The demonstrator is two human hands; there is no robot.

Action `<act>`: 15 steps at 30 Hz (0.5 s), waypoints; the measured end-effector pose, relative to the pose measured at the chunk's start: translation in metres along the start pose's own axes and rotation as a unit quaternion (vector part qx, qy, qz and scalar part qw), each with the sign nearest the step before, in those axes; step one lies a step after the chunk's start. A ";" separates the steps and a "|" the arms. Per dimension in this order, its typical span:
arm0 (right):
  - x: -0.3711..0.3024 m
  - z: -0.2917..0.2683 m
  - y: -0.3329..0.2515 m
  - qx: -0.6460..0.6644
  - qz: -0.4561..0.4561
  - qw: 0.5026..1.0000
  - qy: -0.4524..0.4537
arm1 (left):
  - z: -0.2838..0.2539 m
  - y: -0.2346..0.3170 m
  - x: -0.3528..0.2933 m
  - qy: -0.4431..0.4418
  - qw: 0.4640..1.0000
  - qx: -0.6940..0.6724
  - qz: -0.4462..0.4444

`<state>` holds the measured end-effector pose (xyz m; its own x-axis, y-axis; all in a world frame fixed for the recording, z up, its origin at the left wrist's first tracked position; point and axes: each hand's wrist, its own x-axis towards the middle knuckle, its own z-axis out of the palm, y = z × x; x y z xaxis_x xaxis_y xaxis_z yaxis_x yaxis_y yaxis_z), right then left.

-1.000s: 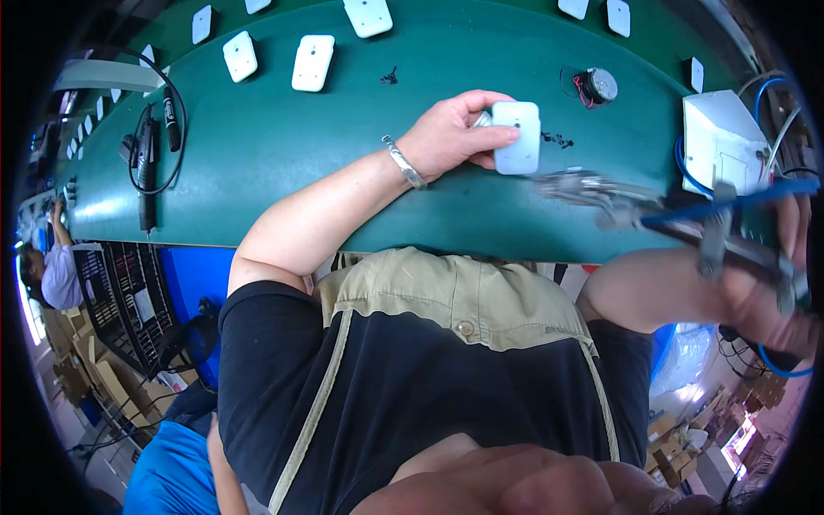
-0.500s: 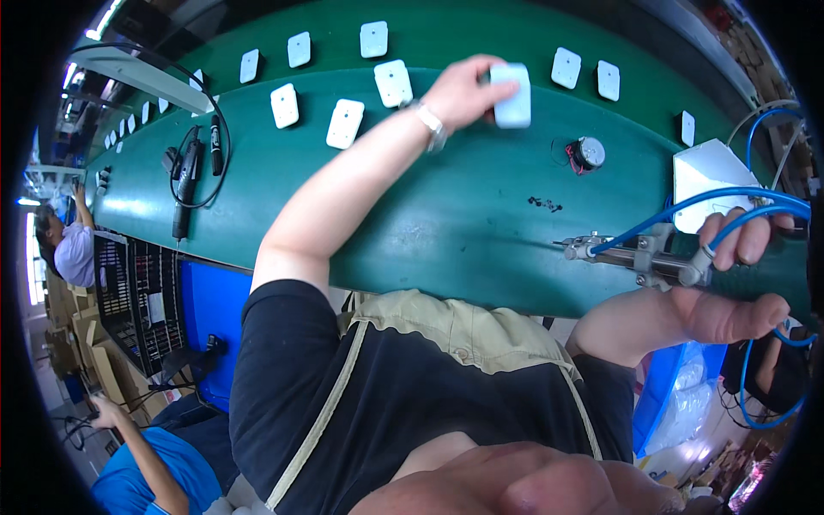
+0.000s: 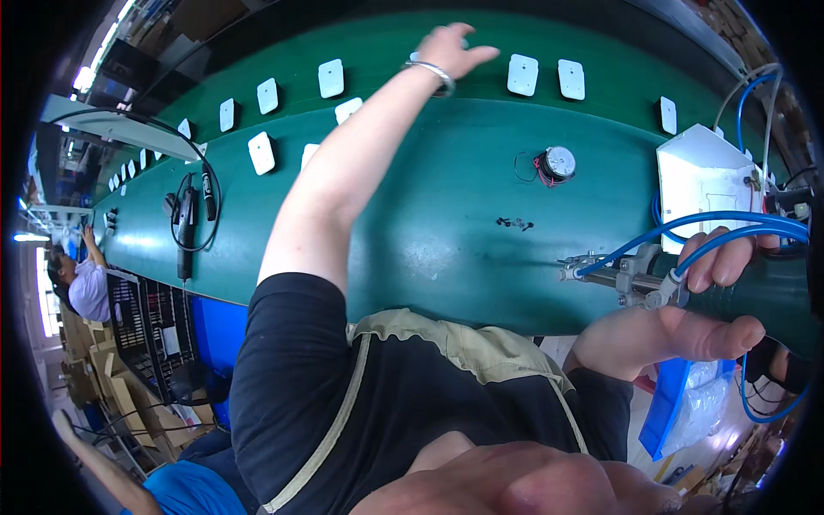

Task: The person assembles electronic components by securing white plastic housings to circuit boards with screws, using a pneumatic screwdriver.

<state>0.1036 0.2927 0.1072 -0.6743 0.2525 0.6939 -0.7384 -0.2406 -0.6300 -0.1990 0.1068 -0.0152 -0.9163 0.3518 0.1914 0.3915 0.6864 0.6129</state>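
While reaching over the far green belt (image 3: 618, 86), holds the left hand (image 3: 448, 53) open, thumb spread well apart from the fingers, with nothing visibly pinched. In contrast to half a second ago, no longer grips a white case there, and stretches the arm farther away. Close to the silver bracelet (image 3: 445, 83), partly behind the hand, a white piece (image 3: 415, 57); cannot tell whether the same case.

With the right hand (image 3: 699, 330), curls thumb and fingers around the dark green body of a metal tool (image 3: 633, 279) with blue hoses (image 3: 712, 219), tip toward the left, same as in the earlier view.

Along the belt, to both sides of the left hand, white cases (image 3: 522, 75) in a row. On the nearer bench (image 3: 429, 197), more of these, two partly behind the left arm; also a round metal motor (image 3: 560, 161) with red wires and, nearer, small black pieces (image 3: 515, 224). To the right, a white angular holder (image 3: 699, 176). To the left, a dark handheld tool (image 3: 185, 227) just beside a black marker pen (image 3: 209, 193) with pale lettering, too small for reading.
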 end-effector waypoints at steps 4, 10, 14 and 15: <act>0.007 -0.002 0.009 0.000 0.020 1.000 -0.016 | 0.065 0.014 0.023 -0.079 0.990 -0.087 -0.078; 0.003 -0.010 0.014 -0.014 -0.008 1.000 -0.014 | 0.064 0.021 0.038 -0.205 0.971 -0.087 -0.092; 0.005 -0.009 0.012 -0.040 0.006 0.999 -0.029 | 0.084 0.022 0.030 -0.100 0.992 -0.055 -0.056; 0.007 -0.012 0.014 -0.032 -0.014 0.998 -0.047 | 0.083 0.030 0.021 -0.061 0.996 -0.040 -0.045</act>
<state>0.0878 0.3027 0.0990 -0.6512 0.1683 0.7400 -0.7586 -0.1740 -0.6279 -0.1999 0.1876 -0.0561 -0.9284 0.3693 0.0410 0.2956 0.6671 0.6838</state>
